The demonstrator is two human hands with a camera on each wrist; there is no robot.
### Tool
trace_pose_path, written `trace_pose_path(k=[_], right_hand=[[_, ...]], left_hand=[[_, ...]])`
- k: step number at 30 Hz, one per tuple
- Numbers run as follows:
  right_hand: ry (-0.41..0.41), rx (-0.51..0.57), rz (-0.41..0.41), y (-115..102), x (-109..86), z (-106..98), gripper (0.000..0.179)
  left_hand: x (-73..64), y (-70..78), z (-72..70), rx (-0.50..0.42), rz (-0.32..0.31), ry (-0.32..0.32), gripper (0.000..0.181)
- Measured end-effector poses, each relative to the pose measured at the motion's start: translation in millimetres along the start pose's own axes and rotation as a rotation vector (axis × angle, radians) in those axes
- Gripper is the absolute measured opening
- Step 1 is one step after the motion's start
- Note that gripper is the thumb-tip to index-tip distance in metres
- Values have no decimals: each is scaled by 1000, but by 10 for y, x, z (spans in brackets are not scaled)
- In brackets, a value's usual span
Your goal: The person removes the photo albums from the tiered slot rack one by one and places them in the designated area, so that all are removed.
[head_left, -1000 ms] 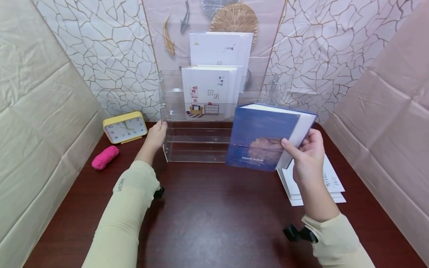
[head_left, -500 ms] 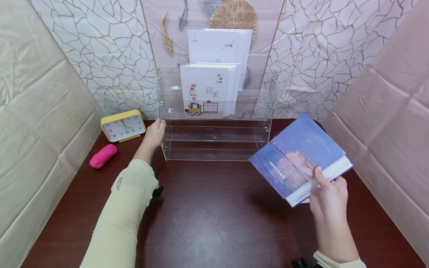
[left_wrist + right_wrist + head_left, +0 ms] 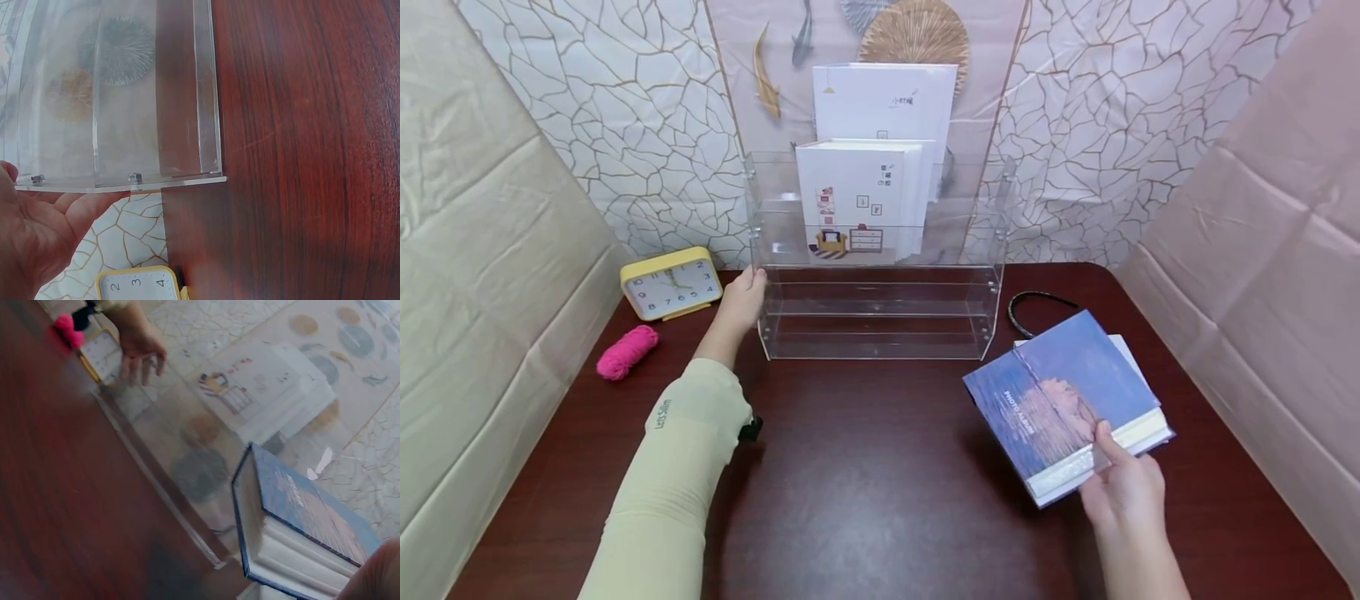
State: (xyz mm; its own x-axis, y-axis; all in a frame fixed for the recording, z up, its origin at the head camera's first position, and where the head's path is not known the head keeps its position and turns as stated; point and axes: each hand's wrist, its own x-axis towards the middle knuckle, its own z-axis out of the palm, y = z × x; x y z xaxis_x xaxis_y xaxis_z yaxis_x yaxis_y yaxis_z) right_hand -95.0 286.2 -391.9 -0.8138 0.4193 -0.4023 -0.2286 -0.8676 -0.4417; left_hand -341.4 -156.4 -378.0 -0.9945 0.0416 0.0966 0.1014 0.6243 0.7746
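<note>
My right hand [image 3: 1123,492] pinches a blue photo album [image 3: 1063,392] by its white spine edge, thumb on the cover. The album tilts over a white book [image 3: 1127,354] lying on the table, mostly hidden beneath it. In the right wrist view the page edges of the photo album [image 3: 300,550] show, with part of the thumb. My left hand [image 3: 741,304] grips the left side panel of a clear acrylic rack [image 3: 872,346]; in the left wrist view, fingers of the left hand [image 3: 44,225] lie along the panel's outer face. Two white books [image 3: 857,196] stand in the upper tiers.
Left of the rack stands a yellow alarm clock [image 3: 672,283]. A pink yarn skein [image 3: 627,352] lies before it. A black cord loop [image 3: 1022,304] lies right of the rack. Cloth-covered walls [image 3: 1247,250] enclose the dark wooden table [image 3: 865,483].
My right hand has drawn the photo album away from the rack's front, right and toward me, turning it and lowering it over the white book. The left hand stays at the rack's side.
</note>
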Motion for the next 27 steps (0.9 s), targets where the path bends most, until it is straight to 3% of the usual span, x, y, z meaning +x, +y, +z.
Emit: trace_pose_path(k=[6, 12, 16, 19, 23, 27], right_hand=[[54, -28, 76, 182, -40, -45, 33], [36, -243, 142, 329, -87, -58, 39], [-1, -414, 172, 394, -88, -75, 33], [-31, -616, 123, 432, -70, -96, 29], [-69, -887, 17, 464, -40, -138, 36], [-115, -1007, -25, 490, -2, -145, 45]], left_hand=[[8, -15, 12, -4, 6, 22, 46], [13, -18, 17, 7, 13, 30, 47], [5, -14, 16, 8, 16, 28, 47], [-4, -7, 16, -2, 14, 24, 47], [-15, 1, 12, -10, 8, 12, 48], [-14, 3, 9, -3, 14, 19, 46]])
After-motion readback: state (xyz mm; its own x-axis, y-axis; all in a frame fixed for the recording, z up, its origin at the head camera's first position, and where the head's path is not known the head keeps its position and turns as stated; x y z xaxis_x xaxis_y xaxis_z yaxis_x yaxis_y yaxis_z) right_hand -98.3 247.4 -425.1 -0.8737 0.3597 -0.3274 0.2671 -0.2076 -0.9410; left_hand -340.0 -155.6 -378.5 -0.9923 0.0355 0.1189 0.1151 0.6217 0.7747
